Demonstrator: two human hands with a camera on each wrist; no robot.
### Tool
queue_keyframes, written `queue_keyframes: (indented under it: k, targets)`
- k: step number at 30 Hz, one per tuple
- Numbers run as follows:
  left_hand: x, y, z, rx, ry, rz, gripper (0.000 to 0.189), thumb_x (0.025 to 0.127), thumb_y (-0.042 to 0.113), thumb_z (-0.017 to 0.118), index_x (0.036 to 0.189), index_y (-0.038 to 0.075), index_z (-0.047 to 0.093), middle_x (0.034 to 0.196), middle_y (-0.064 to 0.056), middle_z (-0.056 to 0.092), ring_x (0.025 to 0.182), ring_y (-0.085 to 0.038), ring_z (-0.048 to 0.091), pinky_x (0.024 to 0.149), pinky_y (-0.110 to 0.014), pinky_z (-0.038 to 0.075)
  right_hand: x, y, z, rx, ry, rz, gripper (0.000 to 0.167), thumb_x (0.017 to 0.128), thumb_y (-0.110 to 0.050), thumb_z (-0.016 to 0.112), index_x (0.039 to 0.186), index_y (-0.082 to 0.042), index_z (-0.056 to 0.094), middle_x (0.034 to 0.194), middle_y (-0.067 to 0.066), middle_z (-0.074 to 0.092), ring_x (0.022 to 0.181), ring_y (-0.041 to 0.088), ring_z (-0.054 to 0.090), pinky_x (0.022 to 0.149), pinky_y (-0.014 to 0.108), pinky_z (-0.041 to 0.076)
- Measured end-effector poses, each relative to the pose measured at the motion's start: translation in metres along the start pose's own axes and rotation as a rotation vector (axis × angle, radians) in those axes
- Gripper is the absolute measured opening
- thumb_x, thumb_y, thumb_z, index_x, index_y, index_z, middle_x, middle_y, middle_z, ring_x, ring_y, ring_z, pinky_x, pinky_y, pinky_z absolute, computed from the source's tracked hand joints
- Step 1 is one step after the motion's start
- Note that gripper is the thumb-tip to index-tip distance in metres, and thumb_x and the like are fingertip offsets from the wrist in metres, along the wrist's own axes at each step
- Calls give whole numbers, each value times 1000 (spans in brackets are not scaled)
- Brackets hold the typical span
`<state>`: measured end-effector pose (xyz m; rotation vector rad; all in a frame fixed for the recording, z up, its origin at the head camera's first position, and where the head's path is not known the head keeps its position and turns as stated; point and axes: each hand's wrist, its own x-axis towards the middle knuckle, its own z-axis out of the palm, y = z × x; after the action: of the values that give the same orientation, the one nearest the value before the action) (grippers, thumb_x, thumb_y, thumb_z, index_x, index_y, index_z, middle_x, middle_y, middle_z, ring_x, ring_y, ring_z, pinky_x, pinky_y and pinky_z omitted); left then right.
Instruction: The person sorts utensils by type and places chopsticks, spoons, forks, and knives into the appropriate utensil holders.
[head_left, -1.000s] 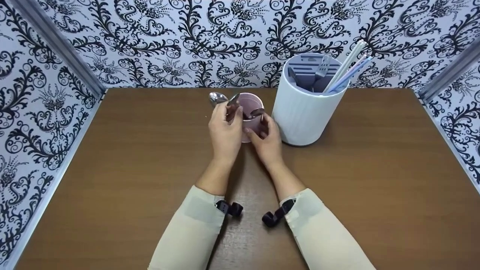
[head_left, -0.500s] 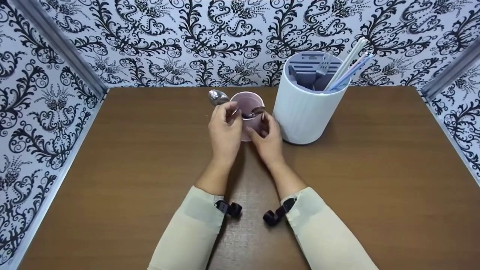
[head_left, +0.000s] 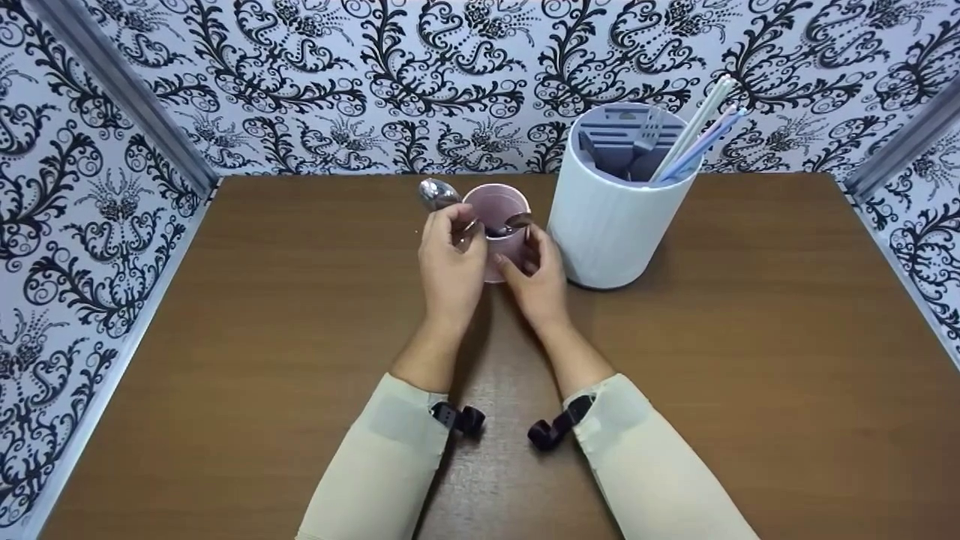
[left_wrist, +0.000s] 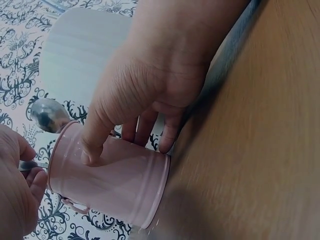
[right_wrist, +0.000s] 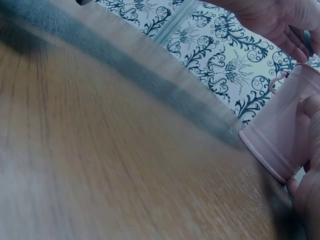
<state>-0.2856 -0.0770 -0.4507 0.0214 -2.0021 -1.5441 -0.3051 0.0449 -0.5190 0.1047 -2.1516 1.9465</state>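
Observation:
A small pink pail (head_left: 496, 198) with a ring on its side stands upright on the table. My right hand (head_left: 541, 281) grips its wall, thumb in front and fingers behind. At the pail's left rim, my left hand (head_left: 451, 274) pinches a metal utensil (left_wrist: 28, 165), its lower part inside the pail; the fingers hide most of it. One spoon (head_left: 437, 193) shows its bowl beyond my left fingers. Another spoon (head_left: 517, 220) leans over the right rim, its bowl also visible in the left wrist view.
Right beside the pail, a tall white utensil holder (head_left: 611, 225) stands with a fork (head_left: 648, 129) and several straws or sticks (head_left: 697, 139) rising from it. Patterned panels (head_left: 480, 90) border the brown tabletop (head_left: 300, 322) at the back and sides.
The utensil in my left fingers, which stuck up above them a second ago, has sunk lower. My right hand keeps its hold on the pail.

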Motion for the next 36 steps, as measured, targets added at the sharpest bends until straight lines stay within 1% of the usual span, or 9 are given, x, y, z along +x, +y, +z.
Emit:
queue_keyframes:
  k: [8, 13, 17, 21, 24, 26, 29, 32, 36]
  targets:
    - [1, -1, -2, 23, -17, -5, 24, 88, -5, 68, 111, -2, 70, 110, -15, 67, 105, -24, 66, 95, -26, 57, -1, 1, -2, -4, 12, -2, 65, 90, -7, 76, 148, 6, 47, 146, 26, 55, 134, 39, 56, 112, 49, 51]
    - [1, -5, -4, 8, -21, -33, 24, 88, -4, 68, 112, -2, 69, 111, -15, 67, 105, -23, 67, 94, -24, 58, -1, 1, -1, -7, 8, -3, 65, 91, -7, 76, 149, 3, 47, 144, 23, 57, 132, 36, 57, 109, 50, 53]
    - [0, -9, -6, 11, -19, -45, 24, 88, -4, 68, 111, -2, 69, 111, -15, 67, 105, -23, 68, 93, -24, 58, -4, -2, -1, -21, -13, 12, 64, 91, -8, 76, 148, 3, 48, 141, 23, 59, 129, 36, 59, 105, 50, 54]
    - [0, -14, -6, 22, -21, -53, 22, 89, -4, 68, 110, -3, 69, 108, -16, 67, 101, -24, 68, 90, -27, 59, -7, -4, -4, -27, -38, 23, 64, 91, -7, 75, 149, 3, 48, 141, 23, 59, 128, 37, 60, 105, 51, 54]
    - [1, -19, -6, 31, -41, -73, 21, 90, -2, 69, 111, -3, 68, 107, -16, 67, 97, -25, 69, 88, -30, 60, -8, -7, -7, -43, -66, 27, 64, 92, -9, 74, 149, 3, 47, 142, 23, 59, 129, 37, 60, 105, 50, 54]
    - [1, -23, -7, 44, -67, -92, 20, 91, 0, 70, 111, -3, 68, 107, -16, 67, 96, -25, 69, 88, -31, 60, -9, -9, -13, -67, -102, 30, 62, 93, -10, 73, 149, 3, 48, 142, 24, 59, 129, 38, 60, 106, 49, 54]
    - [1, -30, -11, 84, -119, -115, 20, 92, 3, 71, 110, -3, 68, 105, -16, 68, 94, -26, 70, 87, -32, 60, -10, -12, -27, -117, -192, 35, 58, 95, -12, 72, 147, 3, 51, 142, 25, 58, 129, 40, 60, 107, 50, 54]
    - [2, -35, -19, 144, -189, -132, 21, 91, 2, 72, 111, -2, 68, 105, -15, 69, 95, -26, 69, 87, -33, 60, -10, -16, -51, -202, -304, 38, 55, 98, -15, 71, 146, 4, 52, 142, 25, 59, 131, 40, 59, 109, 51, 52]
    - [10, -39, -37, 268, -287, -137, 26, 92, 4, 72, 117, -3, 67, 109, -17, 68, 100, -28, 68, 91, -36, 59, -9, -23, -89, -311, -436, 46, 53, 100, -17, 68, 146, 5, 52, 140, 26, 61, 130, 39, 60, 111, 53, 49]
